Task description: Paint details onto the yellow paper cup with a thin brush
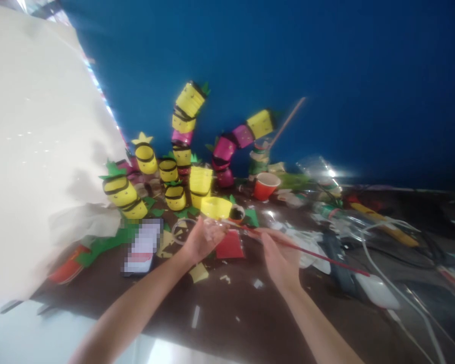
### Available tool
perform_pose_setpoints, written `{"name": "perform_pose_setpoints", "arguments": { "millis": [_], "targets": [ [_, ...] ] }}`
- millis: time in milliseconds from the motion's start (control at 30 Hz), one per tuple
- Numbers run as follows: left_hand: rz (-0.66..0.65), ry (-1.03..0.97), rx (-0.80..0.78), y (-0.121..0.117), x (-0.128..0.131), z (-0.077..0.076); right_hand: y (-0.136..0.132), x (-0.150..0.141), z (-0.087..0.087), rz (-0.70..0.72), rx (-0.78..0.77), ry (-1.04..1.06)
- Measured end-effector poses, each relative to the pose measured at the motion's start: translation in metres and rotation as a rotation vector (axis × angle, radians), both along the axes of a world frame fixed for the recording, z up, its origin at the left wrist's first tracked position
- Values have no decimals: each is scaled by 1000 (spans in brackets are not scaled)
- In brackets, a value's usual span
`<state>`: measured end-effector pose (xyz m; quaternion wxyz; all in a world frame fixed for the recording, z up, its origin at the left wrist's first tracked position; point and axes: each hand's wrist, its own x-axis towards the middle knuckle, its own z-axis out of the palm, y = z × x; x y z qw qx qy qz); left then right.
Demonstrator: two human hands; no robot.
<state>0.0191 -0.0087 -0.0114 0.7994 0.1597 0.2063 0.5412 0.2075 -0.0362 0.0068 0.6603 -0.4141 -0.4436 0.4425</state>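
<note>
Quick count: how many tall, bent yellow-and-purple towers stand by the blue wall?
2: the left tower beyond the left hand, and the right tower beside it. The left tower's base is partly hidden.

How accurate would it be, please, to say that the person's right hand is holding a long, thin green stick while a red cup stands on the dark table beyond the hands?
Not quite: the long, thin stick is red, not green, as the head view shows. The right hand does hold it, and the red cup does stand on the dark table beyond the hands.
</note>
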Motion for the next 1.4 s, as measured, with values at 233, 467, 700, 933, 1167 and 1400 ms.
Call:
{"name": "perform_pose_setpoints", "arguments": {
  "millis": [233, 467, 700, 933, 1167, 1400],
  "targets": [
    [16, -22, -14, 2, -2, 0, 2, 6, 5, -169, 49, -110],
    [23, 11, -23, 1, 0, 0, 1, 3, 0, -20, 47, 12],
    [-9, -4, -17, 1, -2, -3, -1, 2, 5, -103, 48, -123],
    [-1, -95, -70, -1, -5, 5, 5, 7, 1, -168, 45, -16],
    [-50, -142, -110, -2, -7, 7, 10, 1, 8, -66, -16, 266],
    [-107, -154, -93, 0, -9, 2, 9, -5, 3, -24, -101, 239]
  ]
}}
